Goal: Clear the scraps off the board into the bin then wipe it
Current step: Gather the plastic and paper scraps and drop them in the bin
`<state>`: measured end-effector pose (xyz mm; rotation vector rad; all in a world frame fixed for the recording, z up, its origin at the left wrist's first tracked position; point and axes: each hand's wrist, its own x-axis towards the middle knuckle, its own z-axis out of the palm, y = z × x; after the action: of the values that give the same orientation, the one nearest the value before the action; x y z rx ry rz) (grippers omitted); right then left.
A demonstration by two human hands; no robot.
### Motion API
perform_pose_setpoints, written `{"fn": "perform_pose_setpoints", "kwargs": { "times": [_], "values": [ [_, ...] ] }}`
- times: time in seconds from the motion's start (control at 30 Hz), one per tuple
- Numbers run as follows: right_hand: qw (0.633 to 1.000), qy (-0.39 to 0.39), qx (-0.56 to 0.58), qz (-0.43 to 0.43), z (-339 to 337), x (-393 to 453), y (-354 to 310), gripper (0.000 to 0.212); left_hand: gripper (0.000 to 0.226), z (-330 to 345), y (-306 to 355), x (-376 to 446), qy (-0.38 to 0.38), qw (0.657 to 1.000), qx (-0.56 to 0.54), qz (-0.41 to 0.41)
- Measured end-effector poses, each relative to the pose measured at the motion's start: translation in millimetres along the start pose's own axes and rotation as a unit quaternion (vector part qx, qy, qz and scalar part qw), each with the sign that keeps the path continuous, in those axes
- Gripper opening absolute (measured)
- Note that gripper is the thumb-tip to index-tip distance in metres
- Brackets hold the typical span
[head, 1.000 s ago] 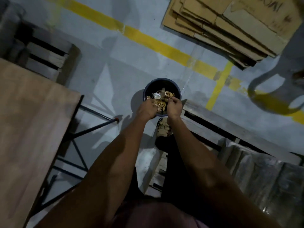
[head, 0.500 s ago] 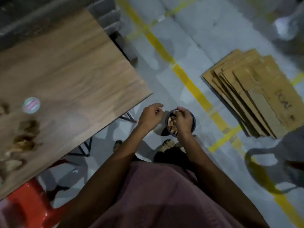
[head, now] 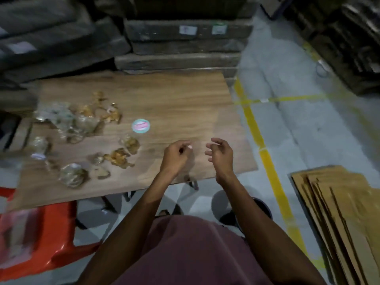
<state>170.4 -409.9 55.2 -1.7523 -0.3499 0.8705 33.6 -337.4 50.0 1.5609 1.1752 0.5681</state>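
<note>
left hand (head: 174,156) and right hand (head: 221,154) hover over board (head: 164,95), grip loose, empty. next: gather scraps (head: 119,159) in one pile, carry to bin (head: 265,206) by feet.

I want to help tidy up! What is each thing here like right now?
Board: still messy on its left part.
Scraps: crumpled, lying on the board.
Round sticker: flat on the board.
Left hand: fingers curled, seems empty.
Right hand: loosely curled, empty.
Bin: on the floor, mostly hidden.
Cardboard: stacked flat on the floor.
</note>
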Motion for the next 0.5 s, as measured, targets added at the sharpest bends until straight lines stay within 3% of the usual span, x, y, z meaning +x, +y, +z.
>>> {"fn": "perform_pose_setpoints", "kwargs": {
  "times": [0.27,0.5],
  "values": [
    [0.988,-0.112,-0.101,-0.025,121.5,14.6,-8.5,0.021,0.021,-115.7,-76.7,3.4,0.183,0.979,-0.027,-0.091],
    [0.956,-0.197,-0.214,-0.041,198.5,44.4,10.3,0.037,0.059,-149.2,-134.0,-16.8,0.334,0.912,0.123,-0.202]
  ]
}}
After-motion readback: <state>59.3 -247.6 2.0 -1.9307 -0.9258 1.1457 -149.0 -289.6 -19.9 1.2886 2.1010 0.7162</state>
